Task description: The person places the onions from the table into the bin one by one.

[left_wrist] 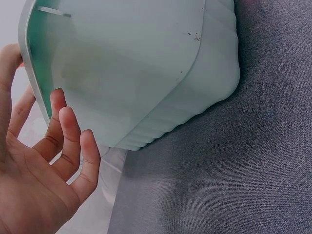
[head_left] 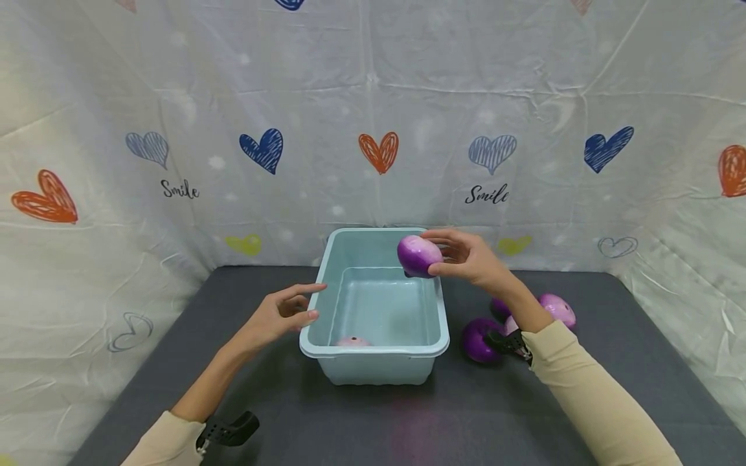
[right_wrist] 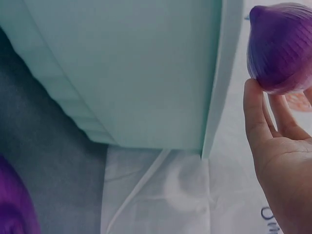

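Observation:
My right hand (head_left: 466,259) holds a purple onion (head_left: 417,255) by its right side with thumb and fingertips, above the right rim of a light blue plastic basin (head_left: 381,351). In the right wrist view, the onion (right_wrist: 282,46) shows a ridged skin and a pointed tip. My left hand (head_left: 285,310) is at the basin's left rim, index finger and thumb reaching over the edge. From the left wrist view, its other fingers (left_wrist: 70,139) bend loosely outside the wall, with nothing held. Inside the basin, a pinkish round thing (head_left: 353,341) shows partly behind the near wall.
To the right of the basin lie several more onions, including a dark purple one (head_left: 479,341) and a pink-purple one (head_left: 557,309); my right forearm partly covers them. A dark grey cloth (head_left: 280,414) covers the table. Behind it hangs a white curtain (head_left: 326,194) printed with hearts.

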Motion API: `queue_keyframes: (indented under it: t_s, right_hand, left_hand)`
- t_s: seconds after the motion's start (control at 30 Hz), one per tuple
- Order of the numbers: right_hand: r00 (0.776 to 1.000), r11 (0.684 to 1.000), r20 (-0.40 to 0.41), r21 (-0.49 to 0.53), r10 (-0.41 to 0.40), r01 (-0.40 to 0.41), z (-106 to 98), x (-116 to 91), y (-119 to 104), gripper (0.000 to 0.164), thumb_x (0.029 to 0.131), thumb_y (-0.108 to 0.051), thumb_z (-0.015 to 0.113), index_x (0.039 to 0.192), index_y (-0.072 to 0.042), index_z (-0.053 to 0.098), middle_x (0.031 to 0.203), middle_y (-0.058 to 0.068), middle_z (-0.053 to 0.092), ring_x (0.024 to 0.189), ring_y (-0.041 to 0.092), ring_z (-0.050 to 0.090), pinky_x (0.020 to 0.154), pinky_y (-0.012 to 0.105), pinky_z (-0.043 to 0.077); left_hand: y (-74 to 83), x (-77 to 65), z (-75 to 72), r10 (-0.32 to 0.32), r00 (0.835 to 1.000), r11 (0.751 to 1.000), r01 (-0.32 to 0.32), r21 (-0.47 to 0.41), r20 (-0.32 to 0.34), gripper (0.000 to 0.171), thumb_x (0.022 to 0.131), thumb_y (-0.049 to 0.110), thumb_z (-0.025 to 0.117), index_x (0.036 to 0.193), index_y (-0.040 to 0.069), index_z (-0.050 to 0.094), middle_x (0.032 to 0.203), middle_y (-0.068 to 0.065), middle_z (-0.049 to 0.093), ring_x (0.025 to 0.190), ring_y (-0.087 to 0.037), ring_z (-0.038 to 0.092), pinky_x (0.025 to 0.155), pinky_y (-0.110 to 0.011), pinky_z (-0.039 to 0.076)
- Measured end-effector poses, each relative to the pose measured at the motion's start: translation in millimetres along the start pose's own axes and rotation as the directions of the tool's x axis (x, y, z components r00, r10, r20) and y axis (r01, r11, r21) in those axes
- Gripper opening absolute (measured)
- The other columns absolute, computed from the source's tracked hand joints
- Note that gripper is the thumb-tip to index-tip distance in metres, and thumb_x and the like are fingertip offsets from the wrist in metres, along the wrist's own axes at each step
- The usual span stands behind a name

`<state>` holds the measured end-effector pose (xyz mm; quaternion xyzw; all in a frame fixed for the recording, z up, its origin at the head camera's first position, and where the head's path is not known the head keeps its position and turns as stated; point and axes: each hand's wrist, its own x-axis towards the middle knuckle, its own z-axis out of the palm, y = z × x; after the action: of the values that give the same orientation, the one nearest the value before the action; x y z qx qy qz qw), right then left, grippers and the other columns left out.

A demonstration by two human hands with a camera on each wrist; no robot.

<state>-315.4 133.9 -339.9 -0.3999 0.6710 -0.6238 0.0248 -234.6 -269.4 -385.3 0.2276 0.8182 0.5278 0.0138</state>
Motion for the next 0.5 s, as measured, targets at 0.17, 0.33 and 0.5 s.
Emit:
queue_keyframes:
  t_s: [0.17,0.33,0.5]
  right_hand:
    - [1.0,1.0,0.028,0.015,-0.004,0.003,6,3,2,0.062,0.087,-0.013,0.084,0.14,0.004,0.056,0.142,0.017,0.055,0.124,0.037,0.055,0.102,0.043,0.045]
    - [0.999,0.995,0.043,0.096,0.003,-0.007,7,-1,2,0.058,0.09,-0.002,0.078,0.141,0.008,0.052,0.144,0.024,0.051,0.129,0.047,0.049,0.1,0.046,0.046]
    - [0.999,0.995,0.014,0.091,0.04,-0.041,0,-9,-2,0.053,0.092,0.002,0.074,0.141,0.006,0.053,0.142,0.018,0.055,0.128,0.045,0.051,0.096,0.046,0.049]
  left_hand:
    - [-0.1,0.6,0.5,0.001,1.0,1.0,-0.001,0.001,-0.003,0.049,0.099,0.015,0.069,0.146,0.014,0.057,0.092,-0.017,0.06,0.078,-0.022,0.06,0.074,-0.043,0.055]
    - [-1.1,0.3,0.7,0.004,1.0,1.0,-0.004,0.003,0.001,0.049,0.1,0.015,0.068,0.147,0.014,0.057,0.09,-0.016,0.06,0.076,-0.022,0.058,0.074,-0.045,0.054]
    - [-1.4,-0.8,0.9,0.015,1.0,1.0,-0.015,-0.011,0.008,0.049,0.1,0.014,0.067,0.148,0.013,0.055,0.085,-0.014,0.058,0.072,-0.023,0.054,0.072,-0.042,0.053]
